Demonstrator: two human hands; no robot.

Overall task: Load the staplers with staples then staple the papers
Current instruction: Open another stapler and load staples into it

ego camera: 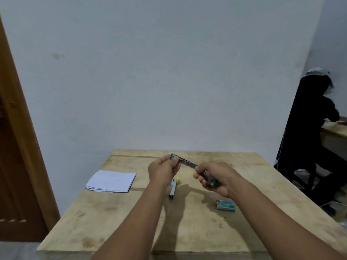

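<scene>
Above the middle of the wooden table (112,212) I hold a green stapler (187,163) with both hands. My left hand (165,170) pinches its far green end, where a metal part sticks out. My right hand (217,178) grips the stapler's body at the near end. A second stapler (173,188), silver with a yellow end, lies on the table below my left hand. A small green and blue staple box (225,205) lies to the right. A stack of white papers (112,181) rests at the table's left side.
The table stands against a pale wall. A brown wooden door frame (20,128) runs down the left. At the far right a person in dark clothes (311,132) sits at another desk (336,132).
</scene>
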